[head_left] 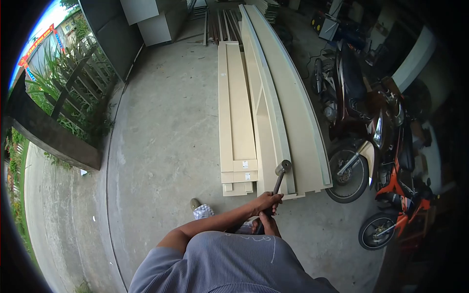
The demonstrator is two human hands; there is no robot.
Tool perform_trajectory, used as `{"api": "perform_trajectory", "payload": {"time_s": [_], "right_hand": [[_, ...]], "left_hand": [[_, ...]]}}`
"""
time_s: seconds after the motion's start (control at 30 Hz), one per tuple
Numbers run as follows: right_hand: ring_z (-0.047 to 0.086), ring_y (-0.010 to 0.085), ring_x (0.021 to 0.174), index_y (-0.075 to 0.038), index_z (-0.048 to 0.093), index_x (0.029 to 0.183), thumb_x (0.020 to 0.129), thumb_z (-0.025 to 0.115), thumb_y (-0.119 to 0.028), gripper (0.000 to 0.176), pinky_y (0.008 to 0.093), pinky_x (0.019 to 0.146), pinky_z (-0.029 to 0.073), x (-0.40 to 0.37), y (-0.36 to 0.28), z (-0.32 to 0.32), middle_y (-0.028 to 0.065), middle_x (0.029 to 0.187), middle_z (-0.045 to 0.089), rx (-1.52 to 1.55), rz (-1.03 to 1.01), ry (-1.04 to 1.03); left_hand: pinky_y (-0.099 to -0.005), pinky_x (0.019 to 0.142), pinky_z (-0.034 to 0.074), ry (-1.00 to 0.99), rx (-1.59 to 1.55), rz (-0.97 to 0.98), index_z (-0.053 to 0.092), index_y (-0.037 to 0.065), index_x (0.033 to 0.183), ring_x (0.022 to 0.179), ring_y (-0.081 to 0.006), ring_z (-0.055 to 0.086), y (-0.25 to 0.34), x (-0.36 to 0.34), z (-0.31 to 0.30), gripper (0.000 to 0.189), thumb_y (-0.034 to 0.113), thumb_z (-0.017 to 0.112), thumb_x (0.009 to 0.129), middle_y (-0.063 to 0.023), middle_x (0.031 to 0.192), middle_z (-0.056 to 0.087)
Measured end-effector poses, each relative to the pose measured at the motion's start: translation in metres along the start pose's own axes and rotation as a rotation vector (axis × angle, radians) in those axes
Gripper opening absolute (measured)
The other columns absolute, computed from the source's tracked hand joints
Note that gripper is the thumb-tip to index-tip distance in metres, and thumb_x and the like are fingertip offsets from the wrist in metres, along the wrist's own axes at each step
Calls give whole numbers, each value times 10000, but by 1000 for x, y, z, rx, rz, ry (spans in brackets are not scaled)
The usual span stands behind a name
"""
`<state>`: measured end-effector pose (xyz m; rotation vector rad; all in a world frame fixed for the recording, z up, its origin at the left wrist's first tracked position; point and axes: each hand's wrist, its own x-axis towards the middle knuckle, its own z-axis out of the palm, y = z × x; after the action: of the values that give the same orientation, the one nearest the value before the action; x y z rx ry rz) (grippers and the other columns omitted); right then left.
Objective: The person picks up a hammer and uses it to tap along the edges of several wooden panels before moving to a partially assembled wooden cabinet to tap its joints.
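Note:
A hammer [279,183] with a short round metal head and a dark handle points away from my body. Its head overlaps the near end of a long cream-coloured panel unit [273,107] in this view. My left hand [265,201] reaches across my front, its fingers wrapped round the handle. Close to my belly, my right hand [257,224] is closed round the lower part of the handle, partly hidden by the left forearm and my shirt. Left of the tall unit lies a stack of cream panels [237,112] with white labels at the near end.
Motorbikes stand to the right, one dark [348,171] and one orange [403,205], close beside the panel unit. A dark gate [110,34] and a fence post [49,132] border the concrete floor [161,122] on the left. Metal bars [227,25] lie behind the stack.

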<state>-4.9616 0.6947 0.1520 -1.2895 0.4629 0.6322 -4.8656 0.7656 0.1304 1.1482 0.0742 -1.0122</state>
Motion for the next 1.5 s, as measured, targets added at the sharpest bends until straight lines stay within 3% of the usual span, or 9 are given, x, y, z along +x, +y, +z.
{"api": "perform_trajectory", "payload": {"time_s": [0.17, 0.3, 0.6, 0.63, 0.83, 1.03, 1.13, 1.37, 1.5], "right_hand": [[492, 135, 518, -56, 462, 653, 875, 415, -411, 421, 264, 522, 402, 30, 1, 89, 38, 557, 475, 143, 19, 207], [488, 129, 508, -66, 460, 649, 871, 420, -411, 413, 259, 492, 396, 57, -12, 167, 29, 560, 475, 104, 39, 221], [476, 112, 495, -63, 472, 729, 825, 495, -441, 391, 243, 466, 387, 124, -42, 278, 19, 569, 467, 26, -27, 16], [494, 111, 527, -49, 493, 852, 850, 476, -413, 364, 253, 492, 395, 137, -42, 280, 20, 588, 472, 23, -80, -48], [485, 120, 580, -40, 499, 794, 853, 438, -416, 386, 256, 556, 393, 181, -72, 321, 27, 617, 476, -95, -56, -53], [476, 100, 573, -65, 436, 831, 850, 487, -383, 322, 244, 514, 392, 255, -115, 335, 10, 626, 456, -60, -46, -67], [495, 128, 548, -26, 503, 827, 848, 492, -375, 349, 266, 525, 401, 294, -153, 340, 40, 609, 496, -62, -211, -32], [511, 127, 537, -52, 473, 922, 859, 469, -389, 343, 263, 509, 413, 388, -251, 319, 32, 584, 491, 148, -224, 137], [512, 124, 535, -76, 475, 938, 861, 468, -395, 328, 264, 505, 414, 425, -275, 293, 20, 581, 494, 247, -257, 216]], "left_hand": [[-284, 486, 467, -127, 43, -78, 527, -34, 835, 471, -124, 469, 18, -26, -71, 386, 349, 490, 865, -10, 527, 429], [-298, 486, 467, -83, 19, -76, 520, -29, 832, 478, -130, 471, 37, -62, -145, 366, 334, 490, 863, -10, 532, 429], [-286, 478, 473, 54, -154, 62, 493, -26, 817, 465, -141, 463, 91, -121, -274, 323, 292, 492, 872, -30, 552, 439], [-282, 480, 477, 69, -165, 79, 498, -30, 827, 466, -135, 463, 95, -120, -285, 329, 295, 487, 874, -28, 552, 439], [-278, 492, 479, 98, -121, 141, 508, -33, 840, 469, -124, 454, 139, -129, -340, 337, 302, 489, 871, -22, 546, 438], [-270, 499, 476, 114, -47, 166, 507, -24, 835, 470, -120, 454, 201, -93, -394, 341, 314, 497, 873, -24, 537, 437], [-267, 490, 464, 92, 2, 169, 507, -25, 834, 458, -121, 452, 241, -57, -415, 350, 322, 497, 874, -26, 530, 439], [-276, 502, 453, -79, 161, -6, 488, -53, 886, 487, -129, 461, 359, 44, -436, 413, 359, 500, 862, -16, 544, 416], [-286, 494, 453, -176, 278, -54, 482, -48, 880, 487, -137, 460, 385, 102, -432, 400, 352, 490, 858, -17, 542, 415]]}}
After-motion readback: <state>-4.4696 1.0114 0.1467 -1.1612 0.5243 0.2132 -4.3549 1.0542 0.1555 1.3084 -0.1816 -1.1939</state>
